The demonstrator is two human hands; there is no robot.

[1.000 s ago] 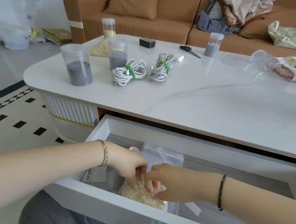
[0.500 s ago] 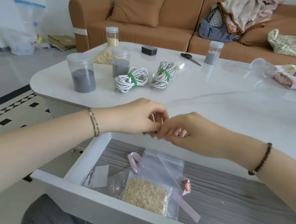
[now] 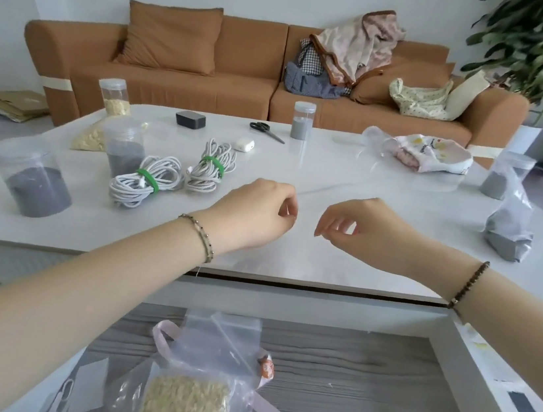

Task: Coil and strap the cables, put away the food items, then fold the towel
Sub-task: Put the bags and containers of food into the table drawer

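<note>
Head view. Both hands hover above the near part of the white table (image 3: pixel 335 179), apart from each other and touching nothing.

- Left hand (image 3: pixel 259 212): fingers curled in toward the palm, thumb tip against them. Nothing seen in the grip.
- Right hand (image 3: pixel 361 233): fingers loosely bent with gaps between them, holding nothing.

At 6 o'clock in frame is the open drawer (image 3: pixel 362 373). A zip bag of oats (image 3: pixel 185 405) lies flat on the left part of its grey wood-grain floor, over a pink ribbon (image 3: pixel 164 338).

Cables, at 10 o'clock from my left hand: near coil (image 3: pixel 149 181) and far coil (image 3: pixel 213 167), side by side on the table, each bound with a green strap. I cannot tell whether they touch.

Food on the table:
- Large grey-powder jar (image 3: pixel 36 187) at 9 o'clock, near the left edge.
- Second grey-powder jar (image 3: pixel 124 150) just behind the near coil.
- Loose oat bag (image 3: pixel 90 140) just beside the second jar, at its 9 o'clock.
- Oat jar (image 3: pixel 115 97) further back.
- Slim grey jar (image 3: pixel 303 121) at 12 o'clock.
- Bag of grey powder (image 3: pixel 508 233) at 3 o'clock from my right hand, with another jar (image 3: pixel 505 178) behind it.

A patterned cloth in a clear bag (image 3: pixel 432 154) lies at 1 o'clock. Scissors (image 3: pixel 266 131) and a black box (image 3: pixel 190 119) lie toward the far edge.
</note>
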